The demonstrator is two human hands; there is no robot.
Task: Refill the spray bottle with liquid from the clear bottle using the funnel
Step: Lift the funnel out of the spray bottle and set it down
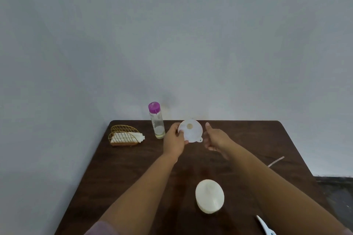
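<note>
A white plastic funnel (pixel 191 132) is held up over the far middle of the dark wooden table (pixel 133 168), its wide mouth facing me. My left hand (pixel 174 139) grips its left rim. My right hand (pixel 214 138) hovers just right of the funnel, fingers spread, touching nothing. The clear bottle (pixel 157 120) with a purple cap stands upright at the far edge, left of the funnel, with a little liquid at its bottom. The white spray bottle body (pixel 209 198) stands uncapped near me. Its spray head (pixel 265 226) and thin tube (pixel 276 162) lie at the right.
A gold wire napkin holder (pixel 124 136) with white napkins sits at the far left corner of the table. A pale wall rises right behind the table's far edge and along its left side. Dark floor shows past the right edge.
</note>
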